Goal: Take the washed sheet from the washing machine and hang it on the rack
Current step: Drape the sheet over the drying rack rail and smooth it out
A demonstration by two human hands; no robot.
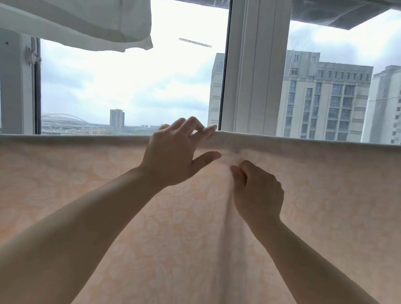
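A pale peach sheet (324, 214) with a faint white flower pattern hangs draped over a horizontal rack bar, which the cloth hides; the fold runs across the whole view. My left hand (171, 156) rests on the top fold near the middle, fingers reaching over the edge and thumb stretched along the front. Just below and to the right, my right hand (257, 192) pinches a bunch of the sheet's front face, and creases run down from that spot.
A white cloth (69, 4) hangs overhead at the top left. Directly behind the sheet stands a large window with a white frame post (253, 58); an open sash with a handle (16, 78) is at the left. Tall buildings show outside.
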